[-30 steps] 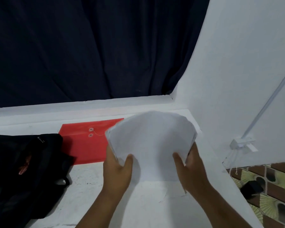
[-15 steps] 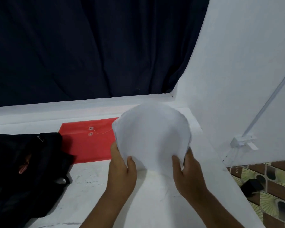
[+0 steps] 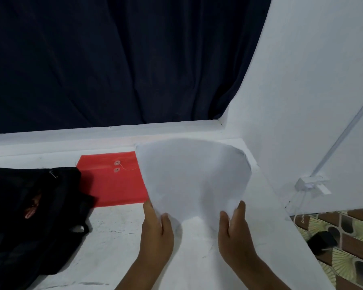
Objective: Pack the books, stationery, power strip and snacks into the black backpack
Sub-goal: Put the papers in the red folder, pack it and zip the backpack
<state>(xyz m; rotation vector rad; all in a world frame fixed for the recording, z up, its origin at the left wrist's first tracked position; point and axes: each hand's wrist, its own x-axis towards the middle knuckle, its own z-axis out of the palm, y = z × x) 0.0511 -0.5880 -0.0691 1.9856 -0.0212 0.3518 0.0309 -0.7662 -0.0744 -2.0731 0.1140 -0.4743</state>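
Right now I have a stack of white paper sheets (image 3: 194, 181) between both hands, each grip clamped on a lower corner: my left hand (image 3: 156, 231) pinches the left side with the thumb on the front face, and my right hand (image 3: 235, 233) does the same on the right. I hold them low and squeeze inward, so the stack bows toward me and fans wide at the top; my guess is that this stiffens the loose sheets and squares their edges so they can travel as one bundle.

The sheets are lifted off the white worktop (image 3: 117, 237), over its far right corner, where the wall (image 3: 302, 101) meets the ledge under the dark curtain (image 3: 113, 59). A red string-tie envelope (image 3: 111, 181) lies flat near the far edge, its right end hidden behind the paper.

The black backpack (image 3: 29, 216) slumps at the left edge, touching the envelope's near left corner, well apart from my hands. Whether its mouth is open I cannot tell. The paper goes there next, I judge.
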